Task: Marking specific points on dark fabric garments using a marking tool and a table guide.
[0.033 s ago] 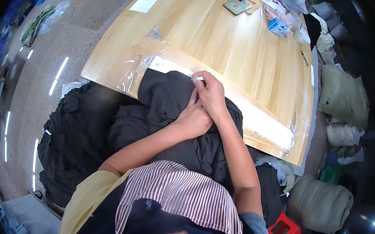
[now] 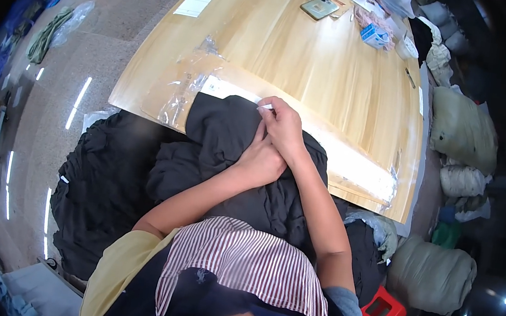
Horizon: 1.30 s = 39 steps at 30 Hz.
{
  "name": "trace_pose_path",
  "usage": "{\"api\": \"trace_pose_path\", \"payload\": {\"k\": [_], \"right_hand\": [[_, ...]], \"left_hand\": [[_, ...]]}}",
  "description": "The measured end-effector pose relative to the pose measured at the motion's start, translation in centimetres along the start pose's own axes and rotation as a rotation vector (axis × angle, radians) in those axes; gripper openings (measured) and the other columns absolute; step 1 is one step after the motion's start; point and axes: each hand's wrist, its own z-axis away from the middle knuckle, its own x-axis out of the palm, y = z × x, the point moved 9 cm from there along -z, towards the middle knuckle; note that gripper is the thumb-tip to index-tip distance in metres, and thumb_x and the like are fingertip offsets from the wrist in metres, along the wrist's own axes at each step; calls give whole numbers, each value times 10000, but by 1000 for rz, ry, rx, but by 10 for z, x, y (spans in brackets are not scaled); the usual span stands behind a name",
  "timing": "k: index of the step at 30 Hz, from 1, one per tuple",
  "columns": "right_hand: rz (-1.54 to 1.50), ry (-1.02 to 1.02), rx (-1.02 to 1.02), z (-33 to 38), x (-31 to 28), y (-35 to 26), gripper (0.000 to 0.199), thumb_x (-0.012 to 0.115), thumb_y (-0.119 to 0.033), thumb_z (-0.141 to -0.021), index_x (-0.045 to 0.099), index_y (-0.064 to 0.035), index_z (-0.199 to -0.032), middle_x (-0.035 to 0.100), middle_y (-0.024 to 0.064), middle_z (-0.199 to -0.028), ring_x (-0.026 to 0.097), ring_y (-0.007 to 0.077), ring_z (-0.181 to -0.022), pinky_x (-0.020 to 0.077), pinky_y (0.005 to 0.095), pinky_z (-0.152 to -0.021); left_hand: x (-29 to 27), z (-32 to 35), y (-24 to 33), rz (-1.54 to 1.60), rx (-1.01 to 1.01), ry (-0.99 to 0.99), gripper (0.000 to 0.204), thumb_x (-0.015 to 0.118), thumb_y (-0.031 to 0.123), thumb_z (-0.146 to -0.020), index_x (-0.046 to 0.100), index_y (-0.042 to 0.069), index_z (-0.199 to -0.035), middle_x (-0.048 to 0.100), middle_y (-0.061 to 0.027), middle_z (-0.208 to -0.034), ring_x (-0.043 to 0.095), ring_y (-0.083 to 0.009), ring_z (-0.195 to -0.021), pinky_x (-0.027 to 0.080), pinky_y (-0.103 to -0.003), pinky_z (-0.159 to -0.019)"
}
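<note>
Dark black cloth point(image 2: 223, 120), bunched and folded, lies over the near edge of the table and down across my lap. My left hand point(image 2: 262, 161) is closed on this cloth, its fingers partly hidden under the other hand. Crossing just above it, my right hand point(image 2: 283, 126) pinches a small white tag point(image 2: 266, 106) between thumb and forefinger, at the cloth's upper edge. Whether the tag is fixed to the cloth I cannot make out.
The wooden table point(image 2: 265, 47) carries a white sheet point(image 2: 198, 1), a phone point(image 2: 319, 7), a blue-and-white box point(image 2: 376, 36) and a thin dark tool point(image 2: 410, 78). A black cloth heap point(image 2: 105, 191) lies at left. Stuffed sacks point(image 2: 433, 275) and a red stool point(image 2: 384, 311) stand at right.
</note>
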Motion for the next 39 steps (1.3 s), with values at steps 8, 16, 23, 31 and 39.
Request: {"api": "trace_pose_path", "payload": {"k": [8,16,23,31,39], "right_hand": [[302,-7,14,-13,-6,-21,124,630,-151,-828,657,-54,-900,663,203,-916,644,375,-893,502,437,-779],[-797,470,126,15,-48,50,246,574,-217,-889,615,-8,-766,631,111,-644,613,171,-576,498,340,-507],[-1272,319,290,158,-30,68,266,497,-3,-674,681,5,-866,663,106,-762,543,133,-508,450,257,-435],[-937,306,313,192,-47,43,356,649,-325,-856,615,10,-741,512,38,-554,400,126,-393,353,297,-355],[-1152,76,169,212,-54,-14,365,639,-300,-878,502,-76,-624,407,-24,-483,358,83,-375,277,266,-359]], "left_hand": [[-4,-16,-8,124,-128,-60,378,517,232,-911,565,41,-1233,579,-196,-1228,497,-351,-1202,339,-452,-1039],[4,-21,-25,11,40,-33,282,596,42,-809,644,-10,-1082,643,-206,-1047,588,-397,-981,446,-481,-881],[37,-58,-38,-225,291,-17,121,533,68,-800,551,-44,-843,531,-223,-817,503,-428,-804,424,-478,-745],[-3,15,89,327,-47,-712,330,613,223,-933,591,32,-1202,645,-151,-1077,612,-242,-938,488,-352,-842],[-31,-8,75,664,-56,-389,362,499,-13,-833,588,-40,-1182,634,-92,-1048,572,-142,-852,488,-282,-716]]}}
